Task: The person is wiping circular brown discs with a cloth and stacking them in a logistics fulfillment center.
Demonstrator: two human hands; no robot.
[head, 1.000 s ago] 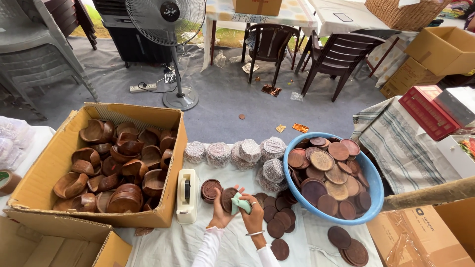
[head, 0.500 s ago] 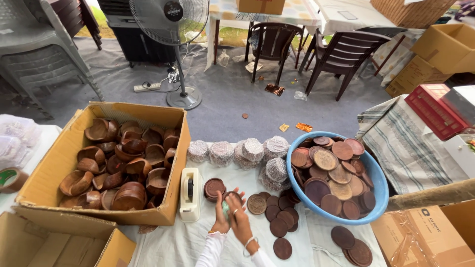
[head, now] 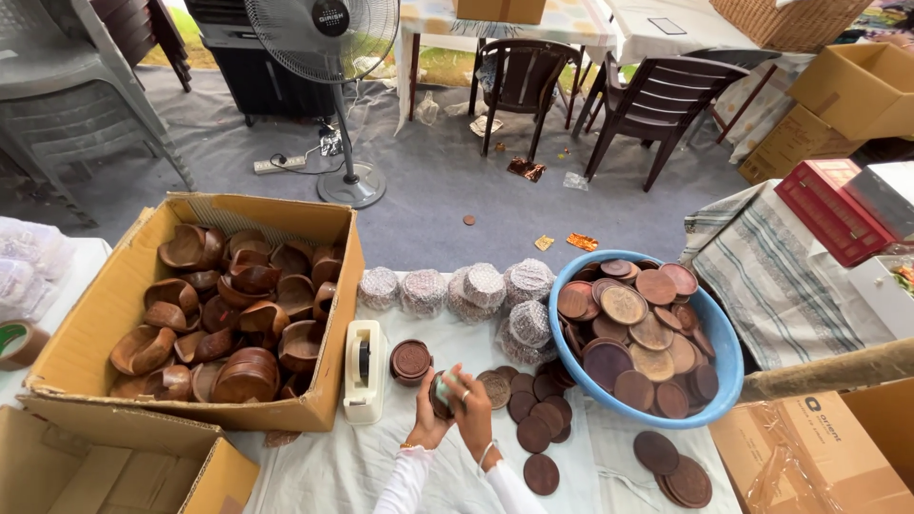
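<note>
hands meet over the white-covered table [head: 381, 466], just in front of the tape dispenser [head: 364, 369]. the left hand [head: 426, 419] cups a small dark wooden bowl [head: 441, 393] from below, fingers curled round it; the right hand [head: 473, 409] is closed over its top and side, fingers bent and pressed to the wood, with something pale green just showing between hand and bowl — what it is i cannot tell.

judging by how things lie, the work is well in the middle: a row of bundles wrapped in patterned paper [head: 476, 286] stands done at the table's far edge, while a cardboard box [head: 205, 305] at the left is full of loose bowls and a blue tub [head: 647, 333] at the right is heaped with round wooden lids. more lids [head: 533, 419] lie scattered flat near the hands, and one short stack of dark pieces [head: 411, 360] sits beside the dispenser.

the held bowl looks small, round, dark brown and smooth, unwrapped, mostly hidden by both hands.
</note>
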